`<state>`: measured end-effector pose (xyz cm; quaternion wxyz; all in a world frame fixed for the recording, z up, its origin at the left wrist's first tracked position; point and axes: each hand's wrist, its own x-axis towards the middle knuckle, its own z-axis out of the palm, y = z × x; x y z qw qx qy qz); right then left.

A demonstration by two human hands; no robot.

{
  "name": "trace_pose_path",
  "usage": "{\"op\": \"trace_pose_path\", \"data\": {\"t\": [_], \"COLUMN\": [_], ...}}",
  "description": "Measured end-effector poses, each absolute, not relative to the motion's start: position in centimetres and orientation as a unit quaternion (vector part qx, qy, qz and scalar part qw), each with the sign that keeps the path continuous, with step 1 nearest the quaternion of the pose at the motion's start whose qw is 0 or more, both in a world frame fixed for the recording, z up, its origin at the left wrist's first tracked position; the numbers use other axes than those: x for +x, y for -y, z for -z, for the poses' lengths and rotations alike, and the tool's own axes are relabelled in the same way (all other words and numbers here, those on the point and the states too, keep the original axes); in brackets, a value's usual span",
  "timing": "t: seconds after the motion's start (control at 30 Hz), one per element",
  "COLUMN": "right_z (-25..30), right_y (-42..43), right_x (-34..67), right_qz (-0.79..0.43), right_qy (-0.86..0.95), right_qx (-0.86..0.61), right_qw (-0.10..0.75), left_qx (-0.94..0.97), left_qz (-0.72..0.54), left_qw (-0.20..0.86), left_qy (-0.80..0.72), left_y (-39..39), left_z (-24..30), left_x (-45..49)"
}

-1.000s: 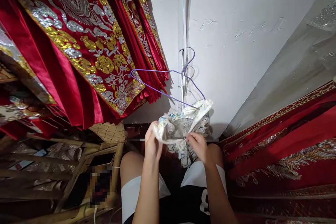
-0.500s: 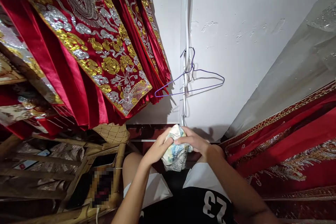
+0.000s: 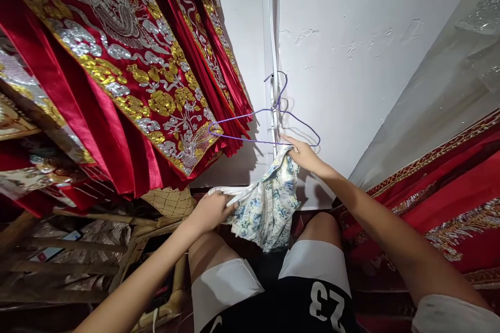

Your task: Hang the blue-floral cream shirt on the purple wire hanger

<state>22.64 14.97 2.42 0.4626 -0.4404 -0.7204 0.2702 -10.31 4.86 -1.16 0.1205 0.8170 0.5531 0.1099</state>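
A white garment with blue and green flowers is stretched between my hands, its lower part hanging loose above my knees; its exact kind is hard to tell. My left hand is closed on its left end, low down. Higher up, my right hand pinches the garment's upper right edge, right at the bottom bar of a purple wire hanger. Whether those fingers also grip the bar, I cannot tell. By its hook the hanger hangs at a white vertical strip on the wall.
Red costumes with gold and silver sequins hang at the left, close to the hanger's left end. More red beaded cloth lines the right side. A bamboo chair or rack stands at lower left, with a phone near it.
The bunched garment is now spread out. My left hand has moved left, my right hand up to the hanger. The hanger has shifted slightly left and tilted.
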Motion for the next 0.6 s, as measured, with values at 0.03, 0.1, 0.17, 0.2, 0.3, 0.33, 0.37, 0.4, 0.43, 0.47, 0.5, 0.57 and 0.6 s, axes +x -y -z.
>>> {"op": "trace_pose_path", "data": {"t": [0.03, 0.1, 0.17, 0.2, 0.3, 0.33, 0.37, 0.4, 0.43, 0.47, 0.5, 0.57, 0.6], "right_z": [-2.0, -1.5, -1.7, -1.9, -2.9, -3.2, -3.4, -3.6, -3.7, -3.7, -3.8, -4.0, -4.2], "right_y": [-15.7, -16.7, -16.8, -16.6, -15.1, -14.4, -13.8, -13.1, -12.4, -11.8, -11.2, -10.2, -9.9], "right_x": [22.9, 24.0, 25.6, 26.6, 28.7, 29.0, 29.1, 28.9, 28.5, 28.1, 27.7, 27.5, 27.8], "right_qz": [-0.268, -0.255, -0.231, -0.219, -0.197, -0.193, -0.196, -0.210, -0.230, -0.252, -0.270, -0.281, -0.276], "right_qy": [0.714, 0.688, 0.664, 0.658, 0.656, 0.656, 0.655, 0.657, 0.659, 0.664, 0.670, 0.686, 0.688], "right_qx": [-0.446, -0.471, -0.493, -0.500, -0.512, -0.517, -0.519, -0.519, -0.515, -0.508, -0.498, -0.482, -0.481], "right_qw": [0.468, 0.489, 0.513, 0.519, 0.518, 0.516, 0.512, 0.505, 0.497, 0.488, 0.479, 0.467, 0.468], "left_qx": [0.818, 0.819, 0.813, 0.808, 0.809, 0.811, 0.813, 0.812, 0.809, 0.802, 0.792, 0.765, 0.749], "left_qz": [-0.139, -0.206, -0.281, -0.313, -0.359, -0.366, -0.372, -0.381, -0.392, -0.407, -0.425, -0.463, -0.475], "left_qw": [0.122, 0.151, 0.182, 0.187, 0.183, 0.185, 0.187, 0.186, 0.178, 0.165, 0.156, 0.185, 0.227], "left_qy": [-0.545, -0.513, -0.477, -0.462, -0.429, -0.417, -0.407, -0.400, -0.399, -0.404, -0.410, -0.407, -0.401], "left_y": [-5.4, -6.6, -8.0, -8.6, -10.4, -10.8, -11.2, -11.5, -11.7, -12.0, -12.4, -13.2, -13.6], "left_z": [0.4, -1.2, -2.7, -3.4, -5.4, -6.1, -6.8, -7.4, -8.0, -8.6, -9.2, -10.2, -10.6], "left_x": [-10.3, -10.2, -10.1, -10.0, -9.4, -8.9, -8.4, -7.8, -7.2, -6.6, -6.1, -5.6, -5.6]}}
